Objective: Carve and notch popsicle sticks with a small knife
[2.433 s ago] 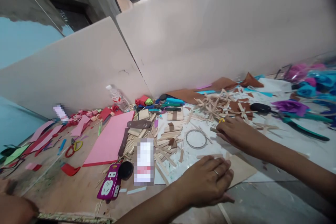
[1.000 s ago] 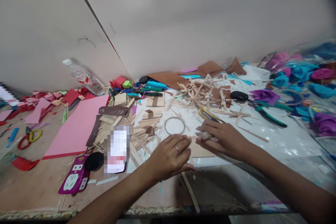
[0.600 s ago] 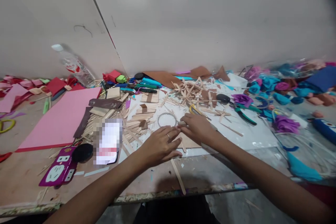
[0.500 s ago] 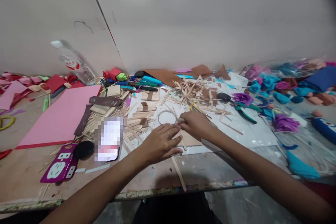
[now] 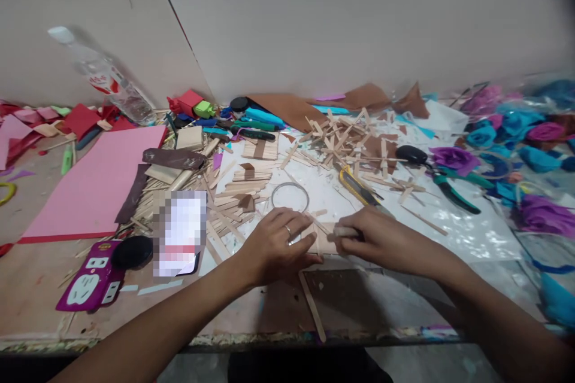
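Note:
My left hand (image 5: 281,245), with a ring on one finger, rests on a small thin wooden board (image 5: 330,244), its fingers stretched and apart. Its fingertips touch beside a craft stick on the board. My right hand (image 5: 372,236) is closed around the greyish handle of a thin pointed tool (image 5: 344,231). The tool's narrow end points left across the board, towards my left fingers; its exact kind is unclear. Just beyond my left hand lies a round metal ring (image 5: 290,184). One craft stick (image 5: 313,308) lies nearer the table edge.
Behind the board are a heap of craft sticks (image 5: 345,137) and a yellow utility knife (image 5: 357,185). Pliers (image 5: 458,191) and crepe flowers (image 5: 456,160) lie right. Leftward are a phone (image 5: 184,233), a purple power strip (image 5: 92,278), pink foam sheet (image 5: 99,185) and a bottle (image 5: 105,81).
My right hand has moved away from the metal ring, down and right to the wooden board, still holding the tool. My left hand stays at the board. The camera view has shifted.

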### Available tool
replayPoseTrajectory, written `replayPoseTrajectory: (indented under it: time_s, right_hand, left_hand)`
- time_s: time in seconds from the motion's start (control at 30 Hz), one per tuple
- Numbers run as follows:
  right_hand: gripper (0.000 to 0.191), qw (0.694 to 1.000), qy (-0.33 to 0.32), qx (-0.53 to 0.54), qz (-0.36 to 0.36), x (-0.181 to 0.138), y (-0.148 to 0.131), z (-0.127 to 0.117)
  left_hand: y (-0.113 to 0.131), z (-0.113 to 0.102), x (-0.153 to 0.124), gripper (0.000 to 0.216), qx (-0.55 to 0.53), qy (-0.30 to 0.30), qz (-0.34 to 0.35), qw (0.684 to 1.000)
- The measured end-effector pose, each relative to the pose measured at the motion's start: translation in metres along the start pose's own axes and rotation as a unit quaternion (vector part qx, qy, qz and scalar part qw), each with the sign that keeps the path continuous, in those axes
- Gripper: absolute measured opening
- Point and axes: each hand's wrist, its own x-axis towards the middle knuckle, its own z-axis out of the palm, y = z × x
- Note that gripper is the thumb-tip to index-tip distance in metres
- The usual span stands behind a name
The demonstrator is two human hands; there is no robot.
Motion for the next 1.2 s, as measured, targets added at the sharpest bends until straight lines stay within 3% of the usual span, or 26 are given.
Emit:
replayPoseTrajectory:
  time_s: [0.13, 0.3, 0.47, 0.8, 1.1, 1.2]
  right_hand:
    - [0.018, 0.999, -0.026, -0.025, -0.041, -0.002, 0.007, 0.01]
    - [0.004, 0.992, 0.018, 0.004, -0.127, 0.001, 0.015, -0.006]
    - [0.033, 0.983, 0.052, 0.009, -0.175, 0.004, 0.027, -0.012]
    - [0.053, 0.988, 0.018, -0.048, -0.147, 0.007, 0.023, -0.006]
    - [0.056, 0.983, 0.032, -0.102, -0.147, 0.008, 0.016, -0.005]
    - [0.043, 0.983, 0.071, -0.085, -0.149, 0.008, 0.014, -0.007]
  left_hand:
    - [0.001, 0.008, -0.003, 0.031, -0.012, -0.021, 0.007, 1.0]
    - [-0.001, 0.004, -0.006, 0.03, -0.029, -0.078, -0.001, 0.997]
    - [-0.003, 0.003, -0.005, 0.036, -0.053, -0.088, 0.01, 0.995]
    - [-0.003, 0.007, -0.006, 0.043, -0.078, -0.091, 0.005, 0.993]
    - [0.0, 0.007, -0.003, 0.042, -0.089, -0.065, 0.027, 0.994]
    - [0.0, 0.006, -0.003, 0.043, -0.09, -0.053, 0.039, 0.994]
